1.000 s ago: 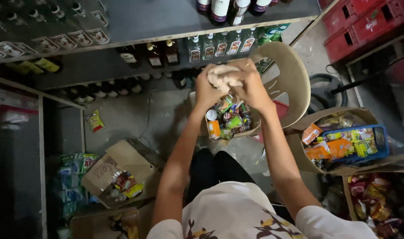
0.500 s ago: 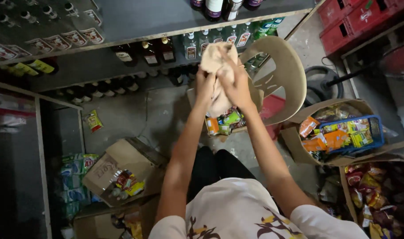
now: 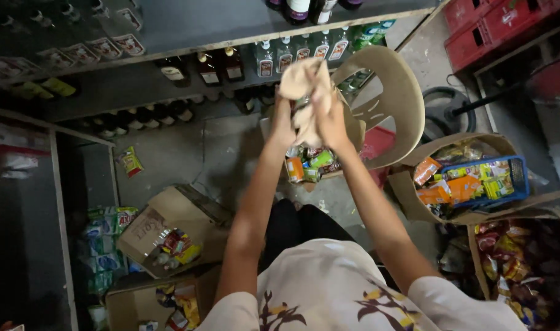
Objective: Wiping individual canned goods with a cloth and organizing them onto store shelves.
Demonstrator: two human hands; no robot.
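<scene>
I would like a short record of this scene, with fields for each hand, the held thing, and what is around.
view: head camera, looking down at a shop floor
left hand: raised, grip on a beige cloth
right hand: raised, also gripping the cloth
cloth: bunched, held above an open carton of cans
behind: beige plastic chair
right side: blue basket with snack packets inside a carton
left side: open cardboard box tipped on the floor
top: shelf with bottles
</scene>
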